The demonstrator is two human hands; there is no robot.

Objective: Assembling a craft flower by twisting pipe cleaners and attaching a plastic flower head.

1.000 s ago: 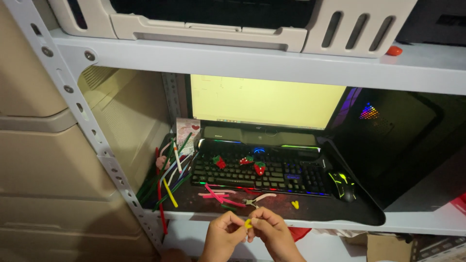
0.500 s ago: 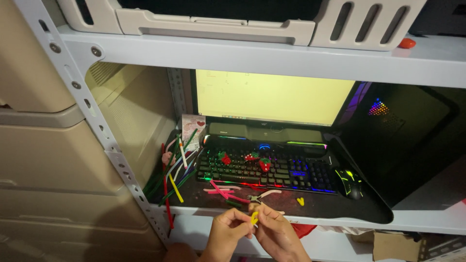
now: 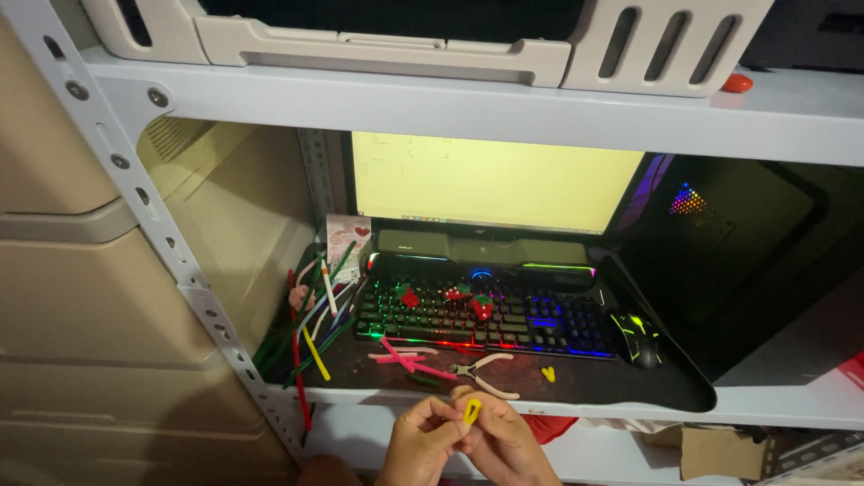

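Note:
Both my hands are at the bottom of the head view, pinching one small yellow pipe-cleaner loop (image 3: 472,411) between them. My left hand (image 3: 421,443) grips its left side and my right hand (image 3: 506,445) its right side, fingertips touching. Just beyond them, on the black desk mat (image 3: 630,389), lie pink pipe cleaners (image 3: 402,356), small pliers with pale handles (image 3: 480,372) and a tiny yellow heart shape (image 3: 547,373). Small red pieces (image 3: 482,307) sit on the lit keyboard (image 3: 481,319).
A bundle of coloured pipe cleaners (image 3: 310,324) leans at the mat's left edge against the metal rack upright (image 3: 171,252). A bright monitor (image 3: 490,183), a soundbar (image 3: 481,247), a lit mouse (image 3: 636,331) and a dark computer case (image 3: 729,252) fill the shelf. Another shelf (image 3: 450,99) hangs overhead.
The view has shifted slightly, so the shelf sits lower in the picture. My hands stay together on the yellow piece, working it a little between the fingertips.

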